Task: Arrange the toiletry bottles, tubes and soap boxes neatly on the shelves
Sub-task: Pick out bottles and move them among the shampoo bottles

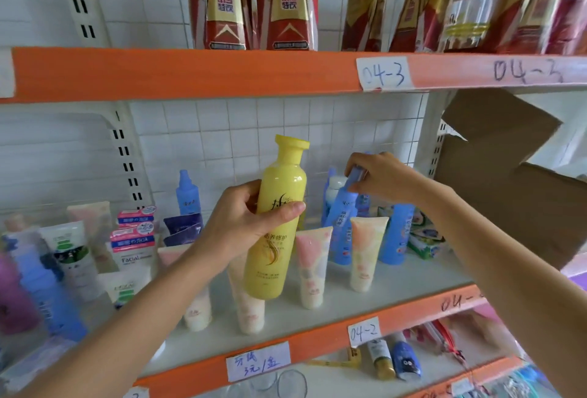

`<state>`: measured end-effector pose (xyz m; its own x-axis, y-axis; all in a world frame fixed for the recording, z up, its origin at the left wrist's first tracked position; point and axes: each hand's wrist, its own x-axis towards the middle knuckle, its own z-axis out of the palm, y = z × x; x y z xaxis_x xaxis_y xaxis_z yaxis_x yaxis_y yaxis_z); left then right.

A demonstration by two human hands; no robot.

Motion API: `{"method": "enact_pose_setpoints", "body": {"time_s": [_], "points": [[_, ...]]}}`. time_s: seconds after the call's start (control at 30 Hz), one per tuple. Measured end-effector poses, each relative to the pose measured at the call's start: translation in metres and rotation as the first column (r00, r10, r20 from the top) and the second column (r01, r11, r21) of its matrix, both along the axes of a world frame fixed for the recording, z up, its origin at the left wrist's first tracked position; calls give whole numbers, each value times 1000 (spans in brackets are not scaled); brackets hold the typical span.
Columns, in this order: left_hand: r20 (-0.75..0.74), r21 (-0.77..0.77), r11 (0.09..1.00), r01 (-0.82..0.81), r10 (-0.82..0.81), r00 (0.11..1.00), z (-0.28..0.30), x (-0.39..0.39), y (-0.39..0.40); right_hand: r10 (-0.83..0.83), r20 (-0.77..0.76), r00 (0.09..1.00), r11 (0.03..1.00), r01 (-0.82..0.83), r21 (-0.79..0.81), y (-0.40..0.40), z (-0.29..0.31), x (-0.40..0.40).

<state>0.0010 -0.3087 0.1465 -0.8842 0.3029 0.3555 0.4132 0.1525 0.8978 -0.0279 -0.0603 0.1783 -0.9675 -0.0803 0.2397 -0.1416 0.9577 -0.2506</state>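
Toiletry bottles stood and leaned across the middle shelf point(397, 280), and two of them were in hand. The left hand point(244, 222) held a tall yellow bottle point(276, 222) upright, lifted in front of the shelf, the grip wrapped round its waist with the thumb lying across the label. Its flared yellow cap rose well above that grip, and its base hung below it, in front of a row of pastel tubes point(313, 267) standing cap-down near the shelf's front edge.

To the right of that grip, the right hand point(384, 176) pinched the cap of a blue bottle point(341, 226) that leaned toward the left, the fingers curled close around the top. Just beside this grip, further back, stood more blue bottles point(397, 232), and below it another pastel tube stood upright.

Left of the yellow bottle's grip, a slim blue spray bottle point(188, 194) stood near the tiled back wall, with dark purple tubes point(184, 227) in front of it and pink-and-white soap boxes point(135, 232) stacked beside those. Further left were white facial tubes point(71, 254), blurred.

Above both hands ran an orange shelf edge point(190, 73) carrying a paper label point(382, 75) marked 04-3, with red and gold drink packs point(225, 0) on top. A cardboard box point(508, 175) sat to the right of the right hand.
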Motion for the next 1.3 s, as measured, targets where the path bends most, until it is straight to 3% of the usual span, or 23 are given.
{"method": "enact_pose_setpoints", "body": {"time_s": [0.17,0.4,0.53,0.6,0.83,0.93,0.97,1.03,1.13,1.3], "points": [[-4,-29,999,-17,17,1000,-1,-3,19,-18,130,991,989,-2,148,21,-11,-12],[0,-39,998,-57,57,998,-3,-1,30,-7,323,946,977,-63,205,30,-29,-27],[4,-49,997,-60,60,998,-3,-2,30,13,356,935,963,-108,249,31,-35,-31],[12,-44,997,-59,60,998,-4,-2,31,18,370,929,975,-98,198,31,-35,-31],[23,-28,996,-90,91,996,-5,0,31,50,302,952,984,-98,147,37,-26,-24],[25,-30,993,-112,113,993,-7,3,30,61,151,987,974,-92,206,30,-13,-12],[22,-33,992,-122,123,992,-8,5,29,109,91,990,979,-123,160,25,-9,-6],[26,-42,990,-134,135,990,-10,9,29,266,29,963,958,-261,-119,10,-1,9],[29,-73,987,-145,148,989,-12,20,26,534,39,845,725,-434,-535,-15,6,34],[21,-124,978,-169,173,985,-20,38,13,638,-49,769,629,-556,-543,-55,-5,35]]}}
